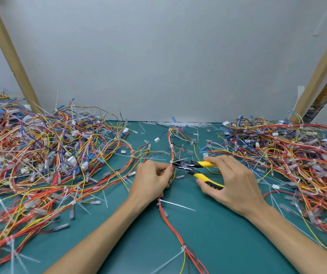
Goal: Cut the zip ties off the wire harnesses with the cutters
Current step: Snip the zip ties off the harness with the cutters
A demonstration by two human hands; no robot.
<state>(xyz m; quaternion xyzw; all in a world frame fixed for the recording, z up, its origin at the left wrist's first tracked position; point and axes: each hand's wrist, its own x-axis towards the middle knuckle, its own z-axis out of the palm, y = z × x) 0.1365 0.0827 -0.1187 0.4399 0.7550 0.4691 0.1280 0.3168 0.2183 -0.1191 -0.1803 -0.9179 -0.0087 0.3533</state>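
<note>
A wire harness [171, 220] of red, orange and yellow wires runs down the middle of the green mat. My left hand [151, 177] pinches the harness just below a white zip tie [172, 162]. My right hand [229, 181] grips the yellow and black handles of the cutters [195, 168]. The handles are spread apart and the dark jaws point left, right at that zip tie. Two more white zip ties sit lower on the same harness, one [159, 201] with a long tail and one [183, 249] near the bottom.
A big tangle of tied harnesses [40, 155] covers the left of the green mat [138, 234]. Another heap [289, 155] fills the right. Loose cut tie tails [178, 123] lie along the grey back wall. Wooden posts [8, 52] lean at both sides.
</note>
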